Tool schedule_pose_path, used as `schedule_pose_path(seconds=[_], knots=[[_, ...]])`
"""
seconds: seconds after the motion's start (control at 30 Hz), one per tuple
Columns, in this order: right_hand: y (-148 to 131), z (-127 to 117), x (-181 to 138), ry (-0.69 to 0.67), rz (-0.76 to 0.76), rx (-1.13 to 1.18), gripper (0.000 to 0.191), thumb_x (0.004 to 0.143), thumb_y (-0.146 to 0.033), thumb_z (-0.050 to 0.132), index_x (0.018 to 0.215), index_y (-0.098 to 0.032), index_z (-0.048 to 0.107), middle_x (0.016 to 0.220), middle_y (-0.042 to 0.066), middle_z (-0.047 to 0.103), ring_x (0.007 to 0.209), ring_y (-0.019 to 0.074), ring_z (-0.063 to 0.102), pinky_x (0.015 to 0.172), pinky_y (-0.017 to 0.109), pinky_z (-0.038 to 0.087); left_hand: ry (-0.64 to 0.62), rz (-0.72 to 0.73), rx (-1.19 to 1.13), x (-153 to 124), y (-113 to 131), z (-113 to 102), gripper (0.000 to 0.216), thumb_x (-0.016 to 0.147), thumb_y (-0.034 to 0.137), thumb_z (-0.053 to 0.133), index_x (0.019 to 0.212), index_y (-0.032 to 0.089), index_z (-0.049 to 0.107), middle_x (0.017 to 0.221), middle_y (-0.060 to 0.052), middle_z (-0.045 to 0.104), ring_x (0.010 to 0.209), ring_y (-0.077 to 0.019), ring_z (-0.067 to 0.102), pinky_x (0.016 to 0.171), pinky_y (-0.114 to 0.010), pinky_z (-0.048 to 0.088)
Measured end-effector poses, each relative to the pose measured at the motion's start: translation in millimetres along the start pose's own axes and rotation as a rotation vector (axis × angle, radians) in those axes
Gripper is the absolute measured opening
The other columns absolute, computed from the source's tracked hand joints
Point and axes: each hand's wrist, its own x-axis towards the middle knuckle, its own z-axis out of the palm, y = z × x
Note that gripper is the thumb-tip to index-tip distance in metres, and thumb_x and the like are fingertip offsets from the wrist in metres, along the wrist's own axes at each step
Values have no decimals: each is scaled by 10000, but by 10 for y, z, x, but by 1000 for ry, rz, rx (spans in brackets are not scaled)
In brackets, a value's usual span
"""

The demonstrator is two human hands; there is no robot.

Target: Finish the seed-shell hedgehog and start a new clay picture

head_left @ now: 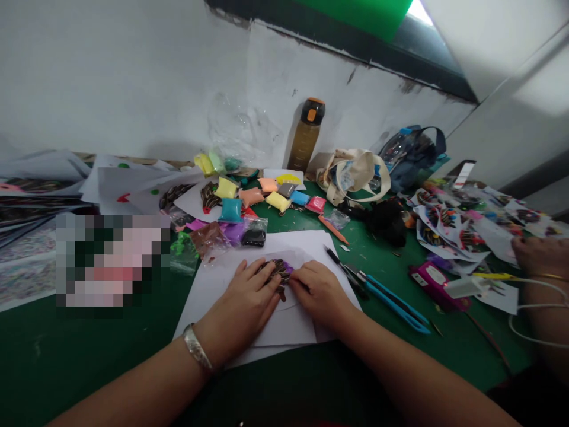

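White paper sheets (284, 329) lie stacked in front of me. On them is a cluster of dark striped sunflower seeds (279, 268), with a bit of purple clay (288, 268) at its right and a small brown piece (282, 295) below. My left hand (244, 299) lies over the cluster's left side, fingers stretched out flat. At the right edge, my right hand (322, 290) has its fingers drawn together in a pinch against the cluster. Whatever is between those fingertips is hidden. Part of the cluster is covered by my fingers.
Beyond the paper lie several bagged coloured clays (231, 210). A black pen (335, 258) and blue tweezers (395, 301) are to the right. A bottle (306, 136) and cloth bag (351, 178) stand along the wall. Another person's hand (542, 258) rests at far right.
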Motion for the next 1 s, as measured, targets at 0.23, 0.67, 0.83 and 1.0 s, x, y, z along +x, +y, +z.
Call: schedule_pose_path(seconds=[0.23, 0.67, 0.83, 1.0], knots=[[168, -282, 216, 18, 120, -34, 165, 881, -203, 529, 836, -202, 688, 797, 17, 671, 796, 153, 593, 723, 236, 412, -33, 12, 18, -7, -11, -23, 348, 934, 253, 438, 1242, 163, 572, 1351, -135, 528, 1271, -319, 429, 1037, -589, 330], [556, -78, 1293, -69, 200, -335, 296, 825, -109, 471, 987, -181, 708, 1007, 102, 700, 995, 226, 588, 868, 294, 392, -80, -38, -22, -35, -6, -32, 406, 932, 249, 431, 1328, 180, 479, 1379, -120, 497, 1299, -311, 396, 1052, -588, 320], [592, 17, 1425, -47, 209, -374, 362, 854, -123, 431, 1124, -204, 657, 1061, 101, 674, 1029, 243, 552, 904, 346, 368, -89, -45, -26, -35, -13, -13, 400, 935, 253, 421, 1325, 188, 481, 1391, -119, 481, 1309, -312, 379, 1056, -590, 309], [565, 56, 1520, -32, 201, -378, 407, 866, -139, 422, 1217, -252, 595, 1140, 83, 642, 1050, 263, 519, 862, 364, 376, -108, -48, -31, -25, -11, -28, 397, 934, 258, 426, 1319, 185, 487, 1393, -123, 479, 1307, -318, 380, 1053, -594, 310]])
